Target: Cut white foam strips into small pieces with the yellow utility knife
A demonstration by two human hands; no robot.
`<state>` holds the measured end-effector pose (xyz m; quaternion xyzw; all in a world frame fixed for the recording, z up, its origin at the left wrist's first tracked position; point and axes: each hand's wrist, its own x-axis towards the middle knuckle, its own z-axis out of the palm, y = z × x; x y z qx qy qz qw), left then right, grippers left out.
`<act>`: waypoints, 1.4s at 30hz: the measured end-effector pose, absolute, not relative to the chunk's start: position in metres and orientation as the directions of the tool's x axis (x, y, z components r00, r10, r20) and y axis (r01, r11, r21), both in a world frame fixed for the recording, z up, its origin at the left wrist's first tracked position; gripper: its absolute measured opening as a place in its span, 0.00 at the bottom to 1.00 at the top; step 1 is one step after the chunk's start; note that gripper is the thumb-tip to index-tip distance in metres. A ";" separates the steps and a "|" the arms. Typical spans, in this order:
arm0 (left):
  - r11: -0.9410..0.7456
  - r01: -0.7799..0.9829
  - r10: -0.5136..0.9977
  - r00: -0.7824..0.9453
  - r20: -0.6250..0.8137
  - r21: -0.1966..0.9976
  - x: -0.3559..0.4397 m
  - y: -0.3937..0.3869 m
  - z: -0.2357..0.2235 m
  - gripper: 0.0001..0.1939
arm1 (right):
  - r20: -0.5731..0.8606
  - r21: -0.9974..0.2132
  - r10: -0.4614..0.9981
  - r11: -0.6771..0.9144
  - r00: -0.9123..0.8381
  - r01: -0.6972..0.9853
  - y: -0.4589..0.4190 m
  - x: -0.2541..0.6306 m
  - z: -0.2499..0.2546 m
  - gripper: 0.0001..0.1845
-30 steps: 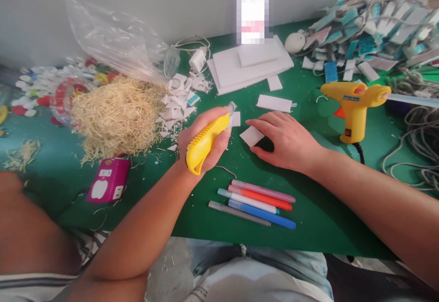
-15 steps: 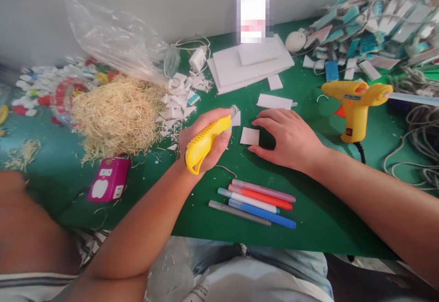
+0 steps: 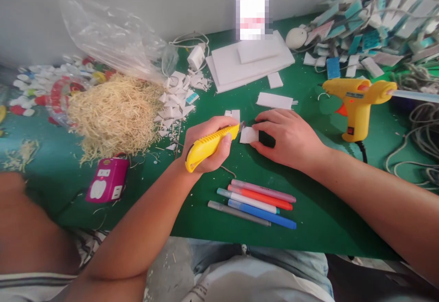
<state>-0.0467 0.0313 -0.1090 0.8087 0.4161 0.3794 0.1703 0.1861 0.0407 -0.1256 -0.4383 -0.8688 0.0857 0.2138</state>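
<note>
My left hand (image 3: pixel 209 144) is wrapped around a yellow utility knife (image 3: pixel 211 147), thumb along its side. The knife's blade end points right, close to the left edge of a small white foam-board square (image 3: pixel 248 135). My right hand (image 3: pixel 291 135) rests on the table with fingers curved, thumb and index finger at the right end of that square, steadying it. Small white pieces (image 3: pixel 235 114) lie just beyond the knife. A longer white strip (image 3: pixel 275 100) lies behind my right fingers.
Marker pens (image 3: pixel 257 201) lie in front. At the right stand a yellow glue gun (image 3: pixel 356 105) and heaped scraps (image 3: pixel 370 32). White boards (image 3: pixel 250 64) are at the back. Straw (image 3: pixel 118 114), white offcuts (image 3: pixel 174 101) and a magenta box (image 3: pixel 108 179) lie left, near another person's limb (image 3: pixel 30 229).
My left hand has moved the knife slightly right and down, bringing its blade up to the white square. My right thumb and index finger have closed onto the square's right end.
</note>
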 end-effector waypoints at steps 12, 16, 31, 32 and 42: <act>-0.607 0.573 0.793 0.392 0.466 0.550 -0.046 0.033 -0.111 0.16 | 0.287 -0.340 0.803 0.596 -0.523 0.728 0.041 0.185 -0.127 0.12; -0.614 0.587 0.786 0.403 0.468 0.527 -0.045 0.033 -0.114 0.16 | 0.291 -0.312 0.794 0.606 -0.534 0.731 0.041 0.186 -0.127 0.13; -0.796 0.508 0.596 0.564 0.572 0.329 -0.044 0.039 -0.110 0.11 | 0.276 -0.329 0.803 0.595 -0.528 0.733 0.042 0.185 -0.127 0.13; -0.796 0.508 0.597 0.570 0.565 0.328 -0.044 0.039 -0.110 0.11 | 0.274 -0.329 0.803 0.596 -0.529 0.733 0.042 0.185 -0.127 0.14; -0.790 0.502 0.603 0.531 0.595 0.352 -0.040 0.040 -0.110 0.08 | 0.300 -0.292 0.778 0.626 -0.552 0.723 0.042 0.186 -0.129 0.14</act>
